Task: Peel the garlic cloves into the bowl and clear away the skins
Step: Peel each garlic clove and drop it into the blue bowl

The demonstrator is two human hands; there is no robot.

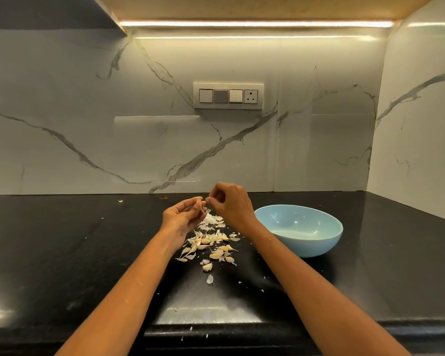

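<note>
Above the black counter (62,253), the left hand (183,217) is pinching a garlic clove (198,200) while the right hand (228,201) is nipping its skin between curled fingertips. Loose cloves and skins (211,242) are lying just beside the blue bowl (299,229), which looks empty. A hard tug risks flicking the clove away and scattering the papery skins.

Both bare forearms reach in from the near table edge and angle toward each other, so the hands meet up mid-table. Left hand (181,217) is palm-up, fingers curled, pinching something small at its fingertips. Right hand (229,201) is knuckles-up, fingers curled in a pinch, right against the left's fingertips.
</note>
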